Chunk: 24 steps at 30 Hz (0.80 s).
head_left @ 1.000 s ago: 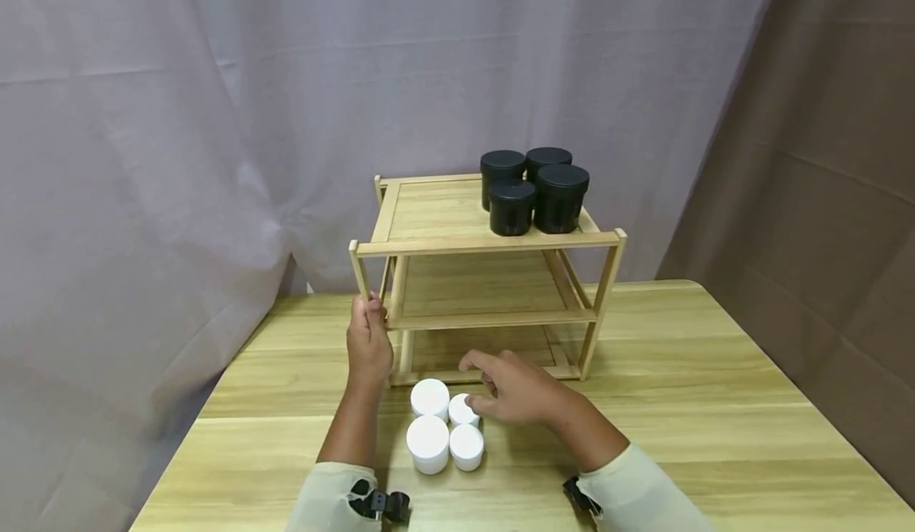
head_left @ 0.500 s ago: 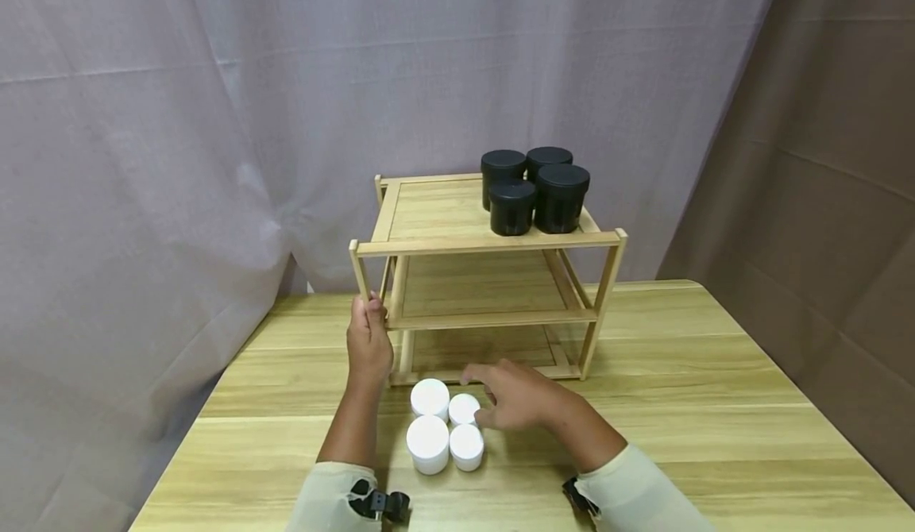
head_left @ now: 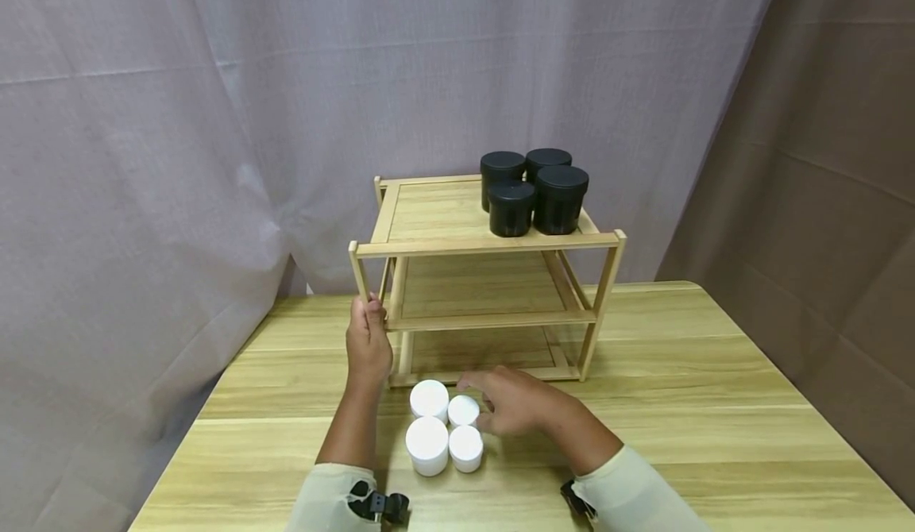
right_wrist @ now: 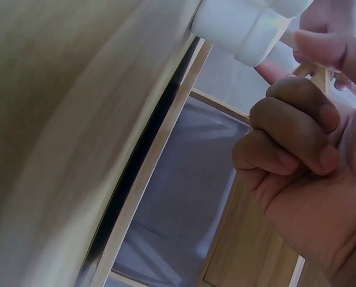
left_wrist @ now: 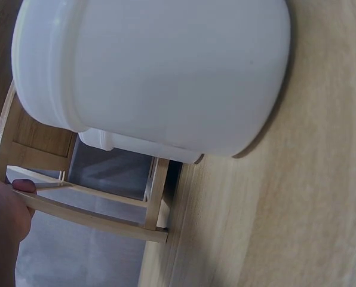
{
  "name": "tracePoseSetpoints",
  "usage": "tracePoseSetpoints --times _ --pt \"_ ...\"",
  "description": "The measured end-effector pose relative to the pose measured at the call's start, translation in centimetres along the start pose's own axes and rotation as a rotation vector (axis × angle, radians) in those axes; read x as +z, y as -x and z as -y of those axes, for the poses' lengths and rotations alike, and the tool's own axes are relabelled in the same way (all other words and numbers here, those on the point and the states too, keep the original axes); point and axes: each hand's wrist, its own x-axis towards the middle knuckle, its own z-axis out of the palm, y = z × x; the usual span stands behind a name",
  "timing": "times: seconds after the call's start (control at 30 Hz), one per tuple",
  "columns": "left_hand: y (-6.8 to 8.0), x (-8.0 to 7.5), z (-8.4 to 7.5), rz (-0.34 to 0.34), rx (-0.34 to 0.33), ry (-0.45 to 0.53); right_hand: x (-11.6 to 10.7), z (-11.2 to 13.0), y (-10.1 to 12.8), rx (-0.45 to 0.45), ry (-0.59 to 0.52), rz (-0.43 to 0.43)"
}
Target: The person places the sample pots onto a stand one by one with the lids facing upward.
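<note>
- Grey curtains hang behind a wooden desk (head_left: 679, 405). From the head view, the left hand (head_left: 368, 345) grasps the front left post of a wooden rack (head_left: 486, 278); the right hand (head_left: 518, 401) curls at the small white jar (head_left: 463, 410), one of four white jars (head_left: 427, 445) near the front edge. Black jars (head_left: 532, 190) stand on the rack's top shelf.
- Left wrist view: a white jar (left_wrist: 154, 72) fills the frame; a fingertip (left_wrist: 24, 187) lies on a rack bar.
- Right wrist view: the curled fingers (right_wrist: 291, 131) are just beside the jar (right_wrist: 244, 27); whether they pinch it I cannot tell. It looks light, rigid and smooth, best taken round its sides.
</note>
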Motion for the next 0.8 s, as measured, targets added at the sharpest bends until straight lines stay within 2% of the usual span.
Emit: tracePoseSetpoints --times 0.13,0.5,0.8 --pt "-0.04 0.0 -0.04 0.008 -0.008 0.007 -0.01 -0.17 -0.02 -0.011 -0.003 0.005" --pt "-0.02 -0.06 -0.04 0.003 -0.035 -0.003 0.28 -0.43 -0.33 -0.101 0.089 -0.015" --pt "0.03 -0.04 -0.14 -0.002 -0.035 -0.011 0.36 -0.3 -0.3 -0.089 0.073 -0.004"
